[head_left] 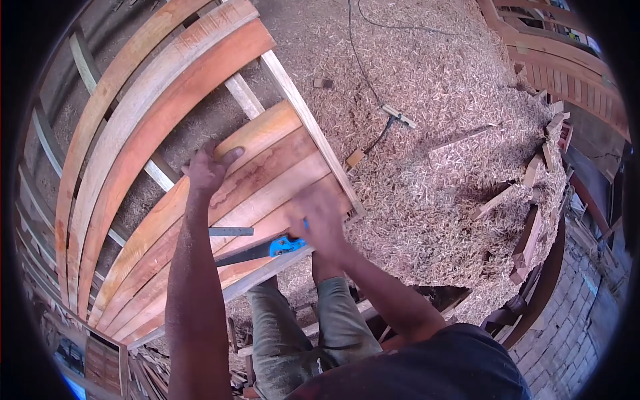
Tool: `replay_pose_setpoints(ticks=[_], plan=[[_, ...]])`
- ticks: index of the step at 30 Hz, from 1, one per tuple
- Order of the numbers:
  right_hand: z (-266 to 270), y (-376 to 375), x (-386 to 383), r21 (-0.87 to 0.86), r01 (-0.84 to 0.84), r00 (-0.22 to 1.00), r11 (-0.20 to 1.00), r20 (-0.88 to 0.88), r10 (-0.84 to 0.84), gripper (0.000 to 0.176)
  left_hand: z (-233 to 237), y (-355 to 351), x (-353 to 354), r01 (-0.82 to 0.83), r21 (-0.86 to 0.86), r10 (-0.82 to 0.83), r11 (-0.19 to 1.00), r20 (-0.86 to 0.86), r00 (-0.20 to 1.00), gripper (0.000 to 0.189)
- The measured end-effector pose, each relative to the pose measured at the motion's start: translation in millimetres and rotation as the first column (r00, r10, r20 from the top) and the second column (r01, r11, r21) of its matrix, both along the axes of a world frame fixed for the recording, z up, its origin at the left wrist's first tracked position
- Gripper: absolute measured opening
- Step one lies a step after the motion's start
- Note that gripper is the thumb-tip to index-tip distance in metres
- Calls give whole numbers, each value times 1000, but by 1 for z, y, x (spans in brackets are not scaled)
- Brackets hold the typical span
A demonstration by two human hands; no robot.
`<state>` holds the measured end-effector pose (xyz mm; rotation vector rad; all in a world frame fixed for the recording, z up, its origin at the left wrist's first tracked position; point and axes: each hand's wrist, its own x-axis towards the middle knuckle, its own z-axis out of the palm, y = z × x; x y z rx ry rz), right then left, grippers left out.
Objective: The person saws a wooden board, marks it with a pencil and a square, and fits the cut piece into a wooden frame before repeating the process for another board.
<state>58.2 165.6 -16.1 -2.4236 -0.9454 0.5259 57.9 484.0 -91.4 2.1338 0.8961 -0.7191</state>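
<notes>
My left hand (208, 172) grips the upper edge of a curved wooden plank (267, 125), thumb on its face and fingers over the edge. Several such planks lie side by side on a slatted wooden frame (310, 123). Smeared by motion, my right hand (317, 217) is over the right end of the planks, just above a blue-handled saw (287, 246). The saw's dark blade points left across the lower planks. A narrow grey metal strip (231, 231) lies near it, partly hidden behind my left forearm.
More curved planks (167, 80) rest on the frame at the upper left. Wood shavings (427, 167) cover the ground on the right, with a cable (353, 47), a small wooden block (324, 83) and loose offcuts (493, 201). Wooden slatted pieces (560, 73) stand at the upper right.
</notes>
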Motion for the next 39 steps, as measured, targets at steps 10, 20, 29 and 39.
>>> replay_pose_setpoints(ticks=[10,20,29,39], plan=[[-10,-46,-76,-214,-401,914,891,-27,405,56,-8,11,-7,62,-81,-52,995,127,991,87],[145,-65,-12,-137,125,625,983,-758,-186,34,137,34,-12,-146,136,61,980,490,869,62],[288,-85,56,-145,466,487,873,-781,-390,49,72,18,-41,-655,-134,570,744,639,516,47],[202,-11,77,-60,262,944,963,-192,-269,54,20,-51,47,-136,161,136,978,11,991,91]])
